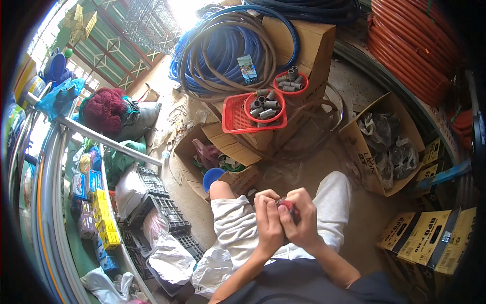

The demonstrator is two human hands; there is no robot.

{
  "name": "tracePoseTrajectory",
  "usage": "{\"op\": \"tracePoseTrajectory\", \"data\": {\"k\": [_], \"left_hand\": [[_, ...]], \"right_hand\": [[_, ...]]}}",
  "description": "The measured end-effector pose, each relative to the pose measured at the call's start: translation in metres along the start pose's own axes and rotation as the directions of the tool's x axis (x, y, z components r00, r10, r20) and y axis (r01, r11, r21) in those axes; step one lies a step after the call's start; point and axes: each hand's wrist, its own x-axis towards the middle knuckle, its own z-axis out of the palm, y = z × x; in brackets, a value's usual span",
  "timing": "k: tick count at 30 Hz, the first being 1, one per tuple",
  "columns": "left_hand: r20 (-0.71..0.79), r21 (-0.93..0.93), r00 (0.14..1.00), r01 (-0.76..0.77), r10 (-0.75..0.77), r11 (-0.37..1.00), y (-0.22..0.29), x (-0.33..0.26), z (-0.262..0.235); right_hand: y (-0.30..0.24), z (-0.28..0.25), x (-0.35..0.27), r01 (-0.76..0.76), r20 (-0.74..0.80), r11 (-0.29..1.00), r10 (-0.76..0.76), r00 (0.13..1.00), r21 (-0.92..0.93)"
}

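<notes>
My left hand (268, 223) and my right hand (302, 223) meet above my lap. Their fingers are closed around a small red and dark object (288, 204). Most of it is covered by the fingers, so its kind cannot be made out. Beyond my knees, a red rectangular basket (230, 117) rests on a cardboard box. A round red basket (247, 112) sits in it, filled with grey pipe fittings (266, 113). A second round red basket (305, 89) behind it also holds grey fittings.
An open carton (205, 133) and a blue bowl (213, 177) are ahead of my left knee. At right stand a carton of plastic bags (357, 143) and yellow-black boxes (420, 238). Black crates (174, 215) line the left. Behind lie blue hose coils (217, 55), a phone (247, 69) and orange tubing (410, 45).
</notes>
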Motion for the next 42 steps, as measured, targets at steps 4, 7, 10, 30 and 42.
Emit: {"op": "tracePoseTrajectory", "data": {"k": [4,7,10,30,42], "left_hand": [[0.084,0.003,0.996,0.036,-0.036,0.999,-0.003,0.002,-0.011],[0.069,0.136,0.994,-0.099,0.09,0.986,0.006,-0.016,-0.002],[-0.062,0.037,0.998,-0.017,0.02,0.999,0.008,0.004,-0.006],[-0.037,-0.243,0.961,0.256,-0.273,0.935,0.005,0.012,-0.014],[-0.033,-0.189,0.97,0.231,-0.242,0.954,0.01,0.008,-0.02]], "right_hand": [[-0.005,-0.003,-0.003,-0.05,0.011,0.998,0.05,0.999,0.028],[0.012,-0.001,0.011,-0.276,-0.002,0.928,0.285,0.958,0.251],[0.004,0.014,-0.002,-0.285,0.014,0.936,0.288,0.958,0.208],[-0.002,0.019,-0.017,-0.163,-0.015,0.98,0.165,0.986,0.117],[-0.008,0.018,-0.019,-0.268,0.041,0.961,0.266,0.963,0.069]]}}
